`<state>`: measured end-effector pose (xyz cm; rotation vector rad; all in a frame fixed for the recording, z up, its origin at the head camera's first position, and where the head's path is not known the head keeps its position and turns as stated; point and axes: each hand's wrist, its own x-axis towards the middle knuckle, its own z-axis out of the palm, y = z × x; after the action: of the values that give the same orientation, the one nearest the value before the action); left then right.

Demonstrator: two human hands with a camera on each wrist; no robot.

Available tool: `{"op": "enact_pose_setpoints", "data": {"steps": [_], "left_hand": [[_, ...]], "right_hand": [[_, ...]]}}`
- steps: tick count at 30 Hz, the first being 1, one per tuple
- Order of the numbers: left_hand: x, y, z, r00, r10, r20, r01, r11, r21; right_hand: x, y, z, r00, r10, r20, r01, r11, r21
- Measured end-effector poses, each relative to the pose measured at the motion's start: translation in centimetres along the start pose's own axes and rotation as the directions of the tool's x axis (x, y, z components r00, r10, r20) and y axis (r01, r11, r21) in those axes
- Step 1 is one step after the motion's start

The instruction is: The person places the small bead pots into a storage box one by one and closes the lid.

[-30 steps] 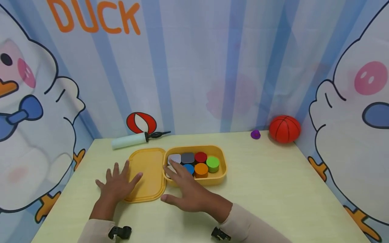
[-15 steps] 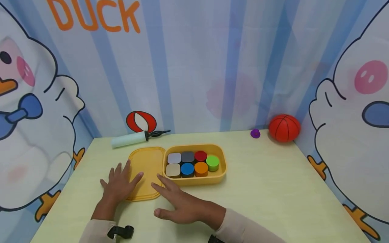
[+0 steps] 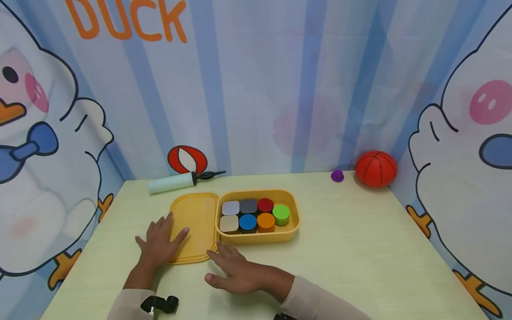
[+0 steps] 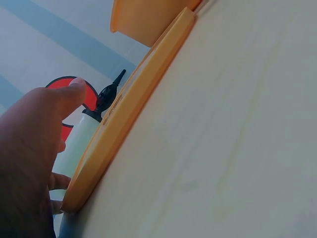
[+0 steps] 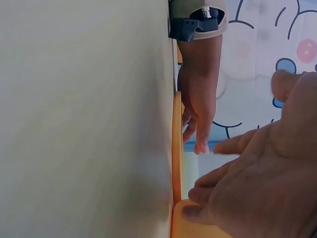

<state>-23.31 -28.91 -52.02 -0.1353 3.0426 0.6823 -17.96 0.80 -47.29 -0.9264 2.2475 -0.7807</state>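
A yellow lid (image 3: 196, 226) lies flat on the table, its right edge against a yellow rectangular box (image 3: 280, 237). Inside the box stand several capped pieces in two rows: lilac, dark grey, red, green, beige, blue (image 3: 248, 222) and orange (image 3: 266, 221). My left hand (image 3: 158, 242) is at the lid's left edge with fingers spread; in the left wrist view (image 4: 34, 134) its fingertips are at the lid's rim. My right hand (image 3: 234, 269) hovers in front of the box and the lid's right corner, fingers extended, holding nothing.
Behind the lid lies a pale green hand pump (image 3: 172, 182) with a black nozzle. At the back right sit a red basketball (image 3: 376, 169) and a small purple object (image 3: 337, 176). A striped duck-print curtain (image 3: 260, 89) closes off the back and sides.
My right hand has drawn back from over the box's left end toward me, uncovering the beige and lilac pieces. The left hand has shifted slightly right along the lid's edge.
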Motion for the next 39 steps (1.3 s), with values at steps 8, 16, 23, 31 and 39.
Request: {"op": "enact_pose_setpoints", "data": {"steps": [8, 16, 23, 31, 39], "left_hand": [[0.0, -0.3, 0.3, 1.0, 0.021, -0.018, -0.021, 1.0, -0.019], [0.0, -0.2, 0.3, 1.0, 0.015, -0.01, -0.015, 1.0, -0.022], [-0.3, -0.3, 0.5, 1.0, 0.017, -0.016, -0.018, 0.998, -0.052], [-0.2, -0.1, 0.3, 1.0, 0.004, 0.001, -0.004, 0.994, -0.111], [-0.1, -0.2, -0.4, 0.999, -0.023, -0.027, 0.016, 0.971, -0.239]], "right_hand": [[0.7, 0.3, 0.8, 0.997, 0.062, -0.055, -0.063, 0.998, -0.018], [1.3, 0.7, 1.3, 0.996, 0.047, -0.078, -0.052, 0.996, -0.07], [1.8, 0.9, 1.7, 0.996, 0.047, -0.074, -0.056, 0.99, -0.128], [2.0, 0.8, 1.9, 0.995, 0.052, -0.081, -0.062, 0.989, -0.136], [2.4, 1.2, 2.0, 0.996, 0.019, -0.091, -0.028, 0.995, -0.092]]}}
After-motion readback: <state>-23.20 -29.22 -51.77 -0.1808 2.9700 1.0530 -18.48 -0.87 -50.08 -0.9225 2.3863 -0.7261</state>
